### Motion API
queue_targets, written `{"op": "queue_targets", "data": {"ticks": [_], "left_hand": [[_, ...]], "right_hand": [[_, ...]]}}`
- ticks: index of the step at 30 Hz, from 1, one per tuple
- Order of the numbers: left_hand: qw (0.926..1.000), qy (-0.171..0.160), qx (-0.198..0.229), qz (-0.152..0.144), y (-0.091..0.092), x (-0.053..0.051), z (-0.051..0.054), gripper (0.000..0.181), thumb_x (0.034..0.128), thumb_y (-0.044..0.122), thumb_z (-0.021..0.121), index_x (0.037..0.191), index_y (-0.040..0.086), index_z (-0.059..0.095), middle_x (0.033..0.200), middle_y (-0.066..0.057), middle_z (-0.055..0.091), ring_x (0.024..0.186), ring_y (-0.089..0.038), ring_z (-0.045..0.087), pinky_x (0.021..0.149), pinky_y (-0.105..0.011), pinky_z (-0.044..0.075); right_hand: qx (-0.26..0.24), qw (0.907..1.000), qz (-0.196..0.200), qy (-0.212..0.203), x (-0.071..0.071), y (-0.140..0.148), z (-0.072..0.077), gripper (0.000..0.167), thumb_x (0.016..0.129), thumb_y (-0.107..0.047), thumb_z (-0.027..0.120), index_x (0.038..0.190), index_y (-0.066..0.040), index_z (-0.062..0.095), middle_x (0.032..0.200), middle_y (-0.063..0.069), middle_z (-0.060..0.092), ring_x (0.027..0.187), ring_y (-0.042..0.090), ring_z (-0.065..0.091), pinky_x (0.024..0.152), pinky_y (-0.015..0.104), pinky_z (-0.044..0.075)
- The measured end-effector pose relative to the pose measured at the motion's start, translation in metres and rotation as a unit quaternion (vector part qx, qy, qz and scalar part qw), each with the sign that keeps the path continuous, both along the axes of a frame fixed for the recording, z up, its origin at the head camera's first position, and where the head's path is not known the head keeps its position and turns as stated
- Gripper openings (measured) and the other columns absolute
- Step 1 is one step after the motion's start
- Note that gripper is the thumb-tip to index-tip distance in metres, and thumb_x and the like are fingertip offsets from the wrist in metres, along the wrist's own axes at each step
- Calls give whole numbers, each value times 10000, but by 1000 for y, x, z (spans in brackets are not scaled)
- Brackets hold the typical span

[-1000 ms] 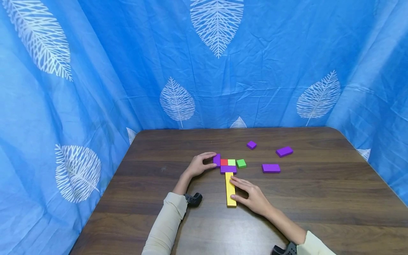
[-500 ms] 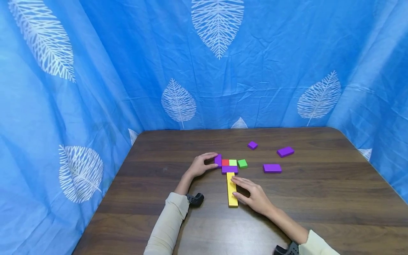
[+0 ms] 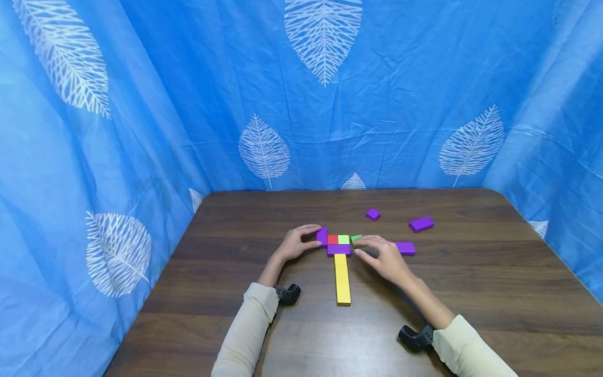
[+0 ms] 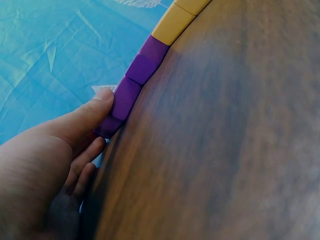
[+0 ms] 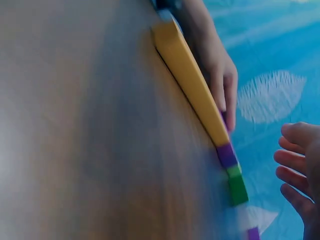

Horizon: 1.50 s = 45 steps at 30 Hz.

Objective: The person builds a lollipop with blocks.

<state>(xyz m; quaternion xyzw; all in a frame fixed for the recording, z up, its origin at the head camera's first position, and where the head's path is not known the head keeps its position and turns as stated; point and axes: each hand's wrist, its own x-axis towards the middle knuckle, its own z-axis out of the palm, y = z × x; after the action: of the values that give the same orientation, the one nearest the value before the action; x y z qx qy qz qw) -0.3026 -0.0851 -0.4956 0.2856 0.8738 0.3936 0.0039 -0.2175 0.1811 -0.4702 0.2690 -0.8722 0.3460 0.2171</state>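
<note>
In the head view my left hand [image 3: 293, 245] pinches a purple block [image 3: 322, 236] between thumb and fingers at the left end of a joined group. Against it lie a red block [image 3: 332, 239] and a light green block [image 3: 343, 239], with a purple block [image 3: 338, 250] along their near side. A yellow strip [image 3: 343, 285], with a seam near its far end, runs from there towards me. My right hand [image 3: 387, 260] hovers with spread fingers by a green block [image 3: 355, 238], partly hiding it. The right wrist view shows a gap between those fingers and the green block [image 5: 238, 189].
Loose purple blocks lie to the right: a small one [image 3: 373, 214] at the back, a longer one [image 3: 421, 224], and another [image 3: 406, 248] partly behind my right hand. The brown wooden table [image 3: 494, 272] ends at a blue leaf-patterned curtain [image 3: 400, 94].
My right hand has left the yellow strip and moved away from me to the green block. The left hand keeps its place at the purple block.
</note>
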Motion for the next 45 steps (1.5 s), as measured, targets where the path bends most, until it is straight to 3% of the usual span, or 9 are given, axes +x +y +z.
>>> {"op": "queue_targets", "data": {"ticks": [6,10,16,23,35,45], "left_hand": [[10000,12,-14,-27,-2,-2,0,487,841,315,679,1278,130,571,1305,-53,530,1232,-195,449,1017,-361,354],[10000,-30,-1,-20,-2,-2,0,487,837,309,685,1278,135,571,1306,-46,530,1237,-188,443,1022,-353,346],[10000,2,-18,-32,-1,-3,-1,493,837,324,682,1279,137,571,1301,-43,534,1235,-186,445,1023,-346,345],[10000,-5,26,-16,-1,-3,1,489,839,328,679,1276,133,574,1301,-46,534,1233,-197,448,1020,-358,349],[9998,-121,-142,67,-1,-1,0,498,841,352,671,1287,157,565,1316,-40,521,1242,-202,439,1016,-379,354],[9998,-129,-93,107,0,1,1,493,843,353,668,1285,159,568,1316,-35,521,1242,-197,439,1017,-375,354]], "right_hand": [[-340,9985,-246,-339,-26,8,-4,274,814,-137,712,1078,-69,683,1072,87,663,1028,283,600,851,458,475],[-237,9967,-260,-736,-35,11,-6,384,823,-148,704,1177,-25,621,1173,148,610,1100,337,547,900,487,437],[63,9909,-372,-1291,-34,10,-9,474,829,-188,701,1250,-19,564,1242,168,561,1168,363,485,959,502,384],[287,9864,-377,-1576,-33,6,-11,483,839,-170,689,1269,-7,543,1269,193,531,1191,380,456,984,510,351],[409,9872,-629,-1409,-29,2,-18,364,842,-84,670,1189,3,605,1196,195,581,1126,377,514,951,498,392],[349,9860,-842,-1394,-32,4,-12,332,804,-92,714,1121,-16,652,1130,188,617,1084,377,541,910,503,421]]}}
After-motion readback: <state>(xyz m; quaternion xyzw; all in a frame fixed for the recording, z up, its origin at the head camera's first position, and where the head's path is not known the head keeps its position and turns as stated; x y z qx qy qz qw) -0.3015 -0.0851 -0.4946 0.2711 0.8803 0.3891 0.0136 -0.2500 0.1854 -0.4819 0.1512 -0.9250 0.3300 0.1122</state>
